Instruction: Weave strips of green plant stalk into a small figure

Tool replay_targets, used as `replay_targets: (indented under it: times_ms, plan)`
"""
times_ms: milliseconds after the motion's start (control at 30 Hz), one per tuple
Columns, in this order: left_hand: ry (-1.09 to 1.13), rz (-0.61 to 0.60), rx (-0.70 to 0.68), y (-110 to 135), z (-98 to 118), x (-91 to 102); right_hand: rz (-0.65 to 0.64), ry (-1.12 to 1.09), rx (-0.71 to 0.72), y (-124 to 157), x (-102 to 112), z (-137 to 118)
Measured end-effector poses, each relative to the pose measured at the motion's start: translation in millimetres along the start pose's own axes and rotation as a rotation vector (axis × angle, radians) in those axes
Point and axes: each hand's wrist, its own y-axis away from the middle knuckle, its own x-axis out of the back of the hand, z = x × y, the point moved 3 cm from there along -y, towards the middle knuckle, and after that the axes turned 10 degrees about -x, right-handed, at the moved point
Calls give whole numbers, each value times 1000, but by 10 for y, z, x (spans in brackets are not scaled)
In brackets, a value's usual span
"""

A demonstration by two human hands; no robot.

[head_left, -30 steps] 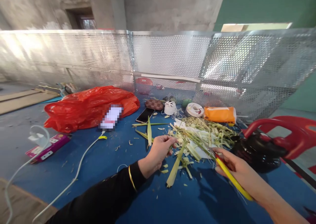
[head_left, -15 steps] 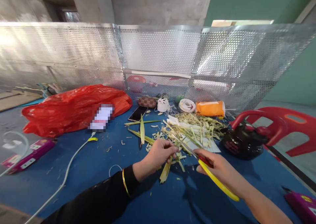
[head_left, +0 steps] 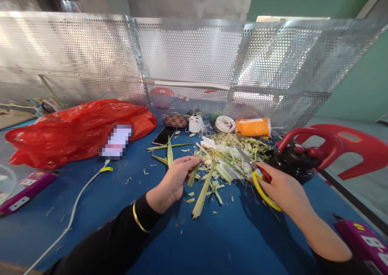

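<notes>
Green leaves [head_left: 170, 151] on the blue table [head_left: 112, 206] look untrimmed, probably work left; the left hand [head_left: 172, 180] pinches a leaf strip [head_left: 193, 176] beside heaped clippings [head_left: 257, 147], which suggest much cutting done; scissors [head_left: 246, 157], blades seemingly together, sit clasped in the right hand [head_left: 285, 190].

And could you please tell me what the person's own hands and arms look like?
The left hand and right hand wear no gloves. The left sleeve is long and black, with a thin gold-coloured bangle around it near the wrist. The right forearm is largely bare; a dark sleeve shows near the bottom edge.
</notes>
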Motion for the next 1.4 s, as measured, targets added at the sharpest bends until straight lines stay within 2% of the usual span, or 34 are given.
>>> replay_targets:
  times_ms: [233,333,433,533,600,633,733,967,1167,1400]
  plan:
    - [28,-107,81,135,-71,-83,-86,143,144,21,-206,-43]
    - [-1,-133,78,214,-118,-147,31,162,272,109,-163,-129]
    - [-37,-103,67,296,-191,-219,254,-91,500,359,5,-348]
    - [-52,-50,81,391,-294,-289,342,-365,832,719,156,-597]
    - [-42,-35,120,460,-361,-321,296,-392,1015,906,197,-716]
    - [-30,-36,140,493,-385,-331,282,-424,1050,960,212,-744]
    - [19,-38,168,576,-405,-333,222,-499,1073,1005,202,-760]
    - [62,-84,291,708,-456,-337,147,-583,1067,997,23,-729]
    - [82,-121,319,709,-507,-326,119,-678,921,934,61,-778]
    - [135,-111,340,696,-536,-328,-38,-781,825,858,83,-752]
